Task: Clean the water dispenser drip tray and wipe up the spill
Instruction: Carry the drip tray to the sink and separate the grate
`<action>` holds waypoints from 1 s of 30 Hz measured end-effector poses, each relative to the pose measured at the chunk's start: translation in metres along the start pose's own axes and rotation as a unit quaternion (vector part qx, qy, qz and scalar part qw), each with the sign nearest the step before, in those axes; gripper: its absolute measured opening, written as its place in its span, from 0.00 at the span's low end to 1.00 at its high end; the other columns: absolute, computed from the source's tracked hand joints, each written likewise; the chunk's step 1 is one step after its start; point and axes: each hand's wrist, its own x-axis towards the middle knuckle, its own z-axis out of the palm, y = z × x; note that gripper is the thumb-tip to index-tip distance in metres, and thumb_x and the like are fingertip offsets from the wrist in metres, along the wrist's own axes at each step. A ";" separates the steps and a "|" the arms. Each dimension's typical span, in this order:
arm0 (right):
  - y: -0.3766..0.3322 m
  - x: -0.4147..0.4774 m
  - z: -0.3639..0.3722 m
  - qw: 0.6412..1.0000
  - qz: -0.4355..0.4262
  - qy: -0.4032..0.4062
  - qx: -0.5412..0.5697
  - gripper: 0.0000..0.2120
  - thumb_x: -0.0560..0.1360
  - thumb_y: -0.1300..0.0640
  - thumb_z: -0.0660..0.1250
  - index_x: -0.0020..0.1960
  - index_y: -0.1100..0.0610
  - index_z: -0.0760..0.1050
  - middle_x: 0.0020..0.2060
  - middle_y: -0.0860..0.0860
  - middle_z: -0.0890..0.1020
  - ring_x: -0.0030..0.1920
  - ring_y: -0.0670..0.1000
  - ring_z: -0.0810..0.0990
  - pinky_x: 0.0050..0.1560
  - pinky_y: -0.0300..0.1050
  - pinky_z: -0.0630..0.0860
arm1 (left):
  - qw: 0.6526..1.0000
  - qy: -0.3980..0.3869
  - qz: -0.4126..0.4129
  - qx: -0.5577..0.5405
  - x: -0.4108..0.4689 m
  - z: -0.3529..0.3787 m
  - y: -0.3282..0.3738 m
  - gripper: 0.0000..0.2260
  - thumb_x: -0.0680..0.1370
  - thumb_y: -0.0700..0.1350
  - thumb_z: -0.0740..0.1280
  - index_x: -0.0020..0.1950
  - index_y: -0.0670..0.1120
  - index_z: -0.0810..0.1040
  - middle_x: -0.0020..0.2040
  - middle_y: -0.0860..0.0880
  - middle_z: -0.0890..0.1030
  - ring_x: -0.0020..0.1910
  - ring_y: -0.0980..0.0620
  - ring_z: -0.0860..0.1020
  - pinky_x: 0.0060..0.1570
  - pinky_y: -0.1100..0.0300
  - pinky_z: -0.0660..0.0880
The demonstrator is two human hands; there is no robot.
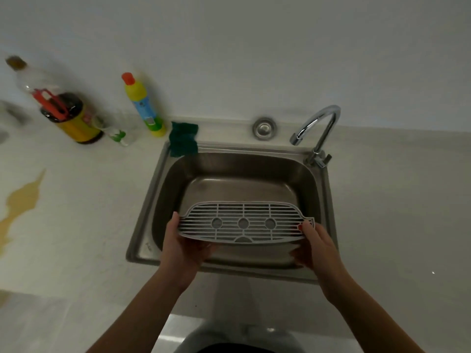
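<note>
The drip tray (244, 223) hangs over the near side of the sink (163, 179). The left hand (182, 247) and right hand (314, 244) grip its two ends. It looks light, stiff, maybe slippery; the ends seem best to hold.

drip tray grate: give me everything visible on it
The drip tray grate is a pale grey slotted panel, plastic by its look, with a rounded, elongated outline. Thin horizontal slats are crossed by a few vertical ribs, three round discs sit in a row across its middle, and a small tab juts from its right end. It is held roughly level over the steel sink basin, the left hand gripping its left end and the right hand its right end.
</note>
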 end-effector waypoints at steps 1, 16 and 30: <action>-0.004 0.007 -0.001 1.000 -0.002 -0.002 -0.017 0.13 0.83 0.43 0.60 0.59 0.49 0.78 0.50 0.55 0.86 0.39 0.53 0.86 0.39 0.47 0.81 | 1.000 0.015 0.006 0.004 0.004 0.004 0.001 0.29 0.80 0.67 0.60 0.66 0.46 0.84 0.66 0.37 0.82 0.67 0.36 0.80 0.69 0.34 0.74; -0.066 0.058 0.073 0.772 -0.303 -0.098 -0.550 0.14 0.78 0.36 0.58 0.60 0.39 0.71 0.44 0.40 0.82 0.44 0.39 0.80 0.46 0.43 0.78 | 0.997 0.052 -0.011 0.048 0.088 0.034 0.018 0.27 0.83 0.64 0.57 0.67 0.46 0.81 0.60 0.40 0.86 0.60 0.39 0.84 0.52 0.44 0.82; -0.081 0.130 0.095 0.683 -0.308 -0.147 -0.645 0.15 0.80 0.36 0.56 0.54 0.45 0.73 0.48 0.48 0.85 0.46 0.53 0.83 0.46 0.52 0.78 | 0.997 0.048 -0.046 0.041 0.147 0.042 0.014 0.27 0.83 0.64 0.56 0.63 0.46 0.83 0.60 0.39 0.86 0.58 0.41 0.84 0.53 0.46 0.80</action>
